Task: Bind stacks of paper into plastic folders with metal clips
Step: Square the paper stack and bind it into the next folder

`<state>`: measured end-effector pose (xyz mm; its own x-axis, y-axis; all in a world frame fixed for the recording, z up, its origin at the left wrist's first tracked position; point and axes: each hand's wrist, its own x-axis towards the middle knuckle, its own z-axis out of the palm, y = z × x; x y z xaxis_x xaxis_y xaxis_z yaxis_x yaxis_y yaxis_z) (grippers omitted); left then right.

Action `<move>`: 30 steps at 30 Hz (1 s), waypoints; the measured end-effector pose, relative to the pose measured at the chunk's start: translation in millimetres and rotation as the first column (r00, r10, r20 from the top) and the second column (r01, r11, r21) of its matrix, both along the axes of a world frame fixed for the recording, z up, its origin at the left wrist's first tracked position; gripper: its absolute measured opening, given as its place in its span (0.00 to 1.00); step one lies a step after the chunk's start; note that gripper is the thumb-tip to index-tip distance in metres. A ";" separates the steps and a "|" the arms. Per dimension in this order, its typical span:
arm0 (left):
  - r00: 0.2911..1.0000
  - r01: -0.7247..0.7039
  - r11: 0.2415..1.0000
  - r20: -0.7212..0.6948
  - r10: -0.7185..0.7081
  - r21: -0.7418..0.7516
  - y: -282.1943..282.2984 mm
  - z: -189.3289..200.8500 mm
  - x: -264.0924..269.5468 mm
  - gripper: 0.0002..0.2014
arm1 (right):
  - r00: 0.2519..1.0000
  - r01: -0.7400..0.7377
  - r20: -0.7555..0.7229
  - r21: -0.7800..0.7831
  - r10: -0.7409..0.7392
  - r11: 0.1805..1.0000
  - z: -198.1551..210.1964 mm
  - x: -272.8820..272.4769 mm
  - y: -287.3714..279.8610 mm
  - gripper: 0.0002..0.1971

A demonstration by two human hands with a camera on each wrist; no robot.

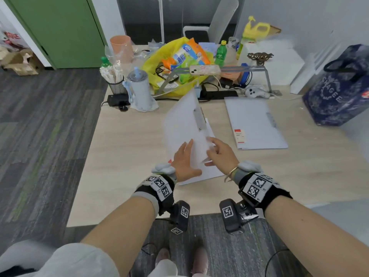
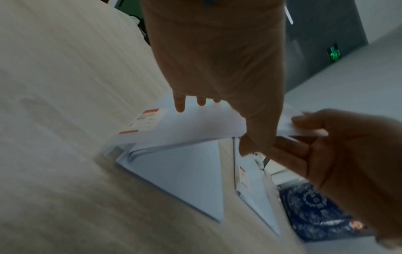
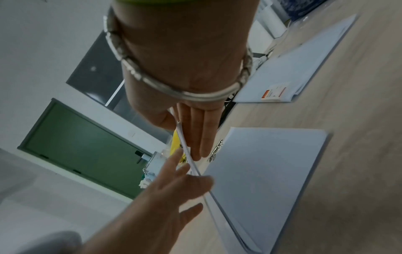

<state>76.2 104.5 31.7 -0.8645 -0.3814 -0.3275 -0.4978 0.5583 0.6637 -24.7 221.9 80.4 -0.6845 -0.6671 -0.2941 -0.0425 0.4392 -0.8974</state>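
A pale blue plastic folder (image 1: 183,124) stands half open at the table's middle, its cover raised. A metal clip (image 1: 199,118) runs along its spine. My left hand (image 1: 184,158) lies flat against the raised cover with straight fingers (image 2: 180,103) beside its red label (image 2: 143,120). My right hand (image 1: 219,152) pinches the cover's free edge (image 3: 187,154) between thumb and fingers. White paper (image 1: 209,172) lies under the cover on the flat half (image 3: 261,171). A second folder (image 1: 255,122), closed, lies to the right.
The back of the wooden table (image 1: 123,156) is crowded: a yellow bag of snacks (image 1: 179,60), a lidded cup (image 1: 138,86), a mesh pot of straws (image 1: 113,76), a phone on a stand (image 1: 204,69), cables. A dark blue bag (image 1: 339,86) stands at the right.
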 end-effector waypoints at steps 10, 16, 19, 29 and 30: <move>0.988 0.001 0.937 0.144 0.052 -0.348 22.9 -40.7 -14.7 0.46 | 0.991 0.123 0.032 0.116 -0.127 0.986 -24.3 -38.8 13.4 0.19; 0.980 0.020 0.906 0.187 0.066 -0.422 20.2 -56.7 -18.9 0.39 | 0.989 0.137 0.036 0.156 -0.144 0.978 -47.4 -57.5 21.3 0.22; 0.963 -0.040 0.931 0.235 0.132 -0.362 11.8 -60.6 -9.2 0.35 | 0.987 0.146 0.025 0.232 -0.156 0.962 -58.1 -69.3 25.8 0.26; 0.958 -0.168 0.978 0.213 0.191 -0.123 -7.9 -54.8 6.4 0.40 | 0.982 0.127 0.059 0.485 -0.177 0.865 -99.0 -82.7 35.3 0.20; 0.956 -0.183 0.978 0.213 0.200 -0.101 -8.5 -53.5 7.9 0.40 | 0.986 0.113 0.044 0.516 -0.158 0.849 -99.4 -81.1 35.2 0.15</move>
